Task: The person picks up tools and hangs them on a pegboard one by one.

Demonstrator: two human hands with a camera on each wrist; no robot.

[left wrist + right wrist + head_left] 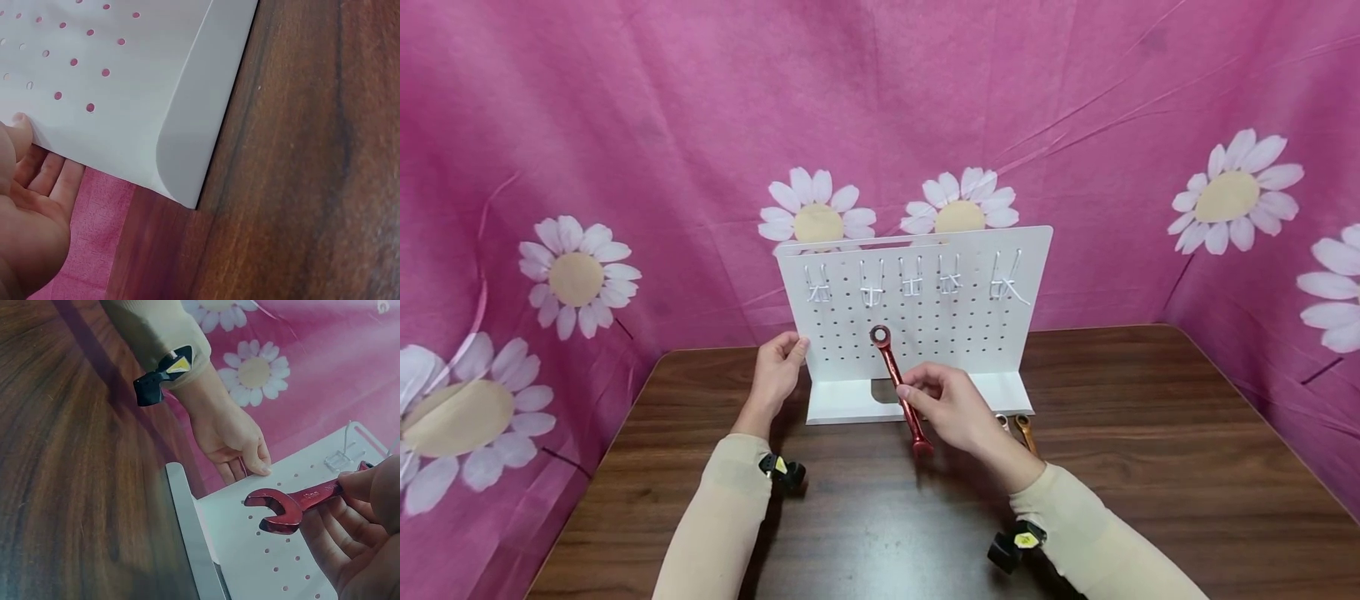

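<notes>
My right hand [953, 406] pinches a red combination wrench [891, 364] by its shaft, thumb on the near side. The wrench's ring end points up in front of the white pegboard [842, 333]; its open jaw end [281, 511] hangs lower, toward the table. At the board's left edge, my left hand [777, 372] grips the panel, with the thumb on the front face and the fingers behind, as the left wrist view shows [37, 200]. White wire hooks [912, 279] stick out from the upper part of the board.
Beside the right forearm, a gold-coloured wrench [1024, 429] and a silver one [1002, 422] lie on the wooden table [1150, 417], partly hidden by the arm. The pegboard stands on a white base [842, 404]. Behind everything hangs a pink flowered cloth [700, 125].
</notes>
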